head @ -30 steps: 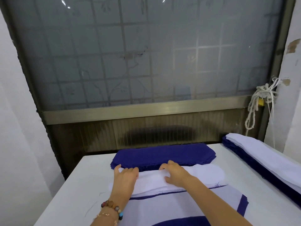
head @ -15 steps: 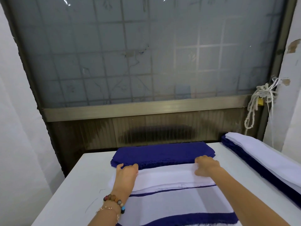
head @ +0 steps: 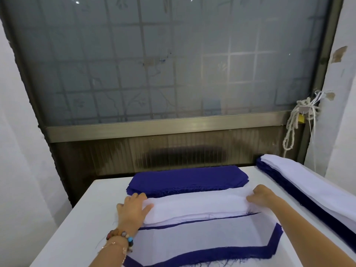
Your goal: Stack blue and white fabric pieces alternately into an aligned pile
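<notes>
A pile of white fabric pieces point(head: 198, 207) lies across the middle of the white table point(head: 77, 228). My left hand point(head: 133, 208) lies flat on its left end, fingers straight. At the pile's right end my right hand point(head: 260, 195) pinches the top white piece with curled fingers. Behind it sits a stack of dark blue pieces point(head: 186, 180). Nearer me lies a white piece over a blue piece point(head: 202, 239), whose blue edge shows along the front and right.
A long pile of blue and white pieces point(head: 312, 191) runs along the table's right side. A frosted window and metal frame stand behind the table. A knotted rope point(head: 294, 122) hangs at the right frame. Walls close in left and right.
My right hand slid from the middle of the white pile to its right end and took hold of the top piece. My left hand stayed on the left end.
</notes>
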Tool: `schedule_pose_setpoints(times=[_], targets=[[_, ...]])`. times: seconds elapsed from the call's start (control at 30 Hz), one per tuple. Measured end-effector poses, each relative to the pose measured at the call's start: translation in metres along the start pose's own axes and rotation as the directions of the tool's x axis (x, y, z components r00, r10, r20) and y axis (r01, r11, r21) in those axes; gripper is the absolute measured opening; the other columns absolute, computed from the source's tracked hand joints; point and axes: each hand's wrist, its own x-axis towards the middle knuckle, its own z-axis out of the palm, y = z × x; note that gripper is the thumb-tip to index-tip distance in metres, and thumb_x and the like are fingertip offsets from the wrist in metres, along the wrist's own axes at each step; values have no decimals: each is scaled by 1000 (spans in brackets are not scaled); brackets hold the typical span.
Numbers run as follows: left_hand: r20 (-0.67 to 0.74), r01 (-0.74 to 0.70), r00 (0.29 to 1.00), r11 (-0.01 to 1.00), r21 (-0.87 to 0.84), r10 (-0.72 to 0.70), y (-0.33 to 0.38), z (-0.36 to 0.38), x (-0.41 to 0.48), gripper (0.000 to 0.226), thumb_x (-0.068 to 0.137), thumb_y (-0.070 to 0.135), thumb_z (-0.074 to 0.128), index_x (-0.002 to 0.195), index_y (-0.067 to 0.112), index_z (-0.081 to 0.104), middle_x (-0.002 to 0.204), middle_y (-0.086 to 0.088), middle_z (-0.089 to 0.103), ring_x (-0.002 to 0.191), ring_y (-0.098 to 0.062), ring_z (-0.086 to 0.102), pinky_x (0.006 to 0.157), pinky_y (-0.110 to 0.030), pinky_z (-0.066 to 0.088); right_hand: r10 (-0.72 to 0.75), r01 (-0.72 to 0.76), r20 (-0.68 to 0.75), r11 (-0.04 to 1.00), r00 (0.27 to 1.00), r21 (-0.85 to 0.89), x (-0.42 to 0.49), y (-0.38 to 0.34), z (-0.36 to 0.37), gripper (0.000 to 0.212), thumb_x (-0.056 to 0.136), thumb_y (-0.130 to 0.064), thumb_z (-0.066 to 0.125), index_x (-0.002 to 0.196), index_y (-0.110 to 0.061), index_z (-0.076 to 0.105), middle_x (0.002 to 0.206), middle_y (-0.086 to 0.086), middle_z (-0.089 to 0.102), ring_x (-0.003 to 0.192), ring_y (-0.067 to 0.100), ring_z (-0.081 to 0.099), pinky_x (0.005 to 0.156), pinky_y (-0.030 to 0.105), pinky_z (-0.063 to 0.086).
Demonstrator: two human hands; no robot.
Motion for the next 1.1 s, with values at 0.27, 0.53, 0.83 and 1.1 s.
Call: schedule_pose_setpoints(times=[0.27,0.53,0.83,1.1], targets=[[47,133,991,821,-555,-129,-37,-5,-9,24,88,22,68,73,10,54,74,-4,56,72,-20,51,64,-29,42,47,-34,-108,992,993,123,7,5,14,40,90,-29,61,125,-10,58,118,6,61,104,22,57,91,29,49],[-17,173,966,692,-700,-259,-34,-18,-28,15,88,23,69,79,21,57,75,8,56,81,-18,57,66,-20,40,-42,94,-212,966,976,242,4,9,7,27,94,-24,58,115,-8,61,101,5,62,88,19,55,80,27,42],[67,204,973,682,-702,-222,-40,-54,-53,24,89,28,67,70,14,69,76,0,68,78,-15,60,72,-28,41,-90,141,-144,907,986,397,-22,34,-12,26,92,-25,62,113,-9,59,84,1,67,97,19,59,94,32,41],[269,323,945,644,-694,-184,-50,-45,-87,20,85,23,73,72,8,74,69,-2,72,75,-21,66,66,-22,46,-125,142,-79,945,989,293,-57,65,1,15,90,-26,65,90,-12,60,89,7,67,85,25,63,65,24,47]])
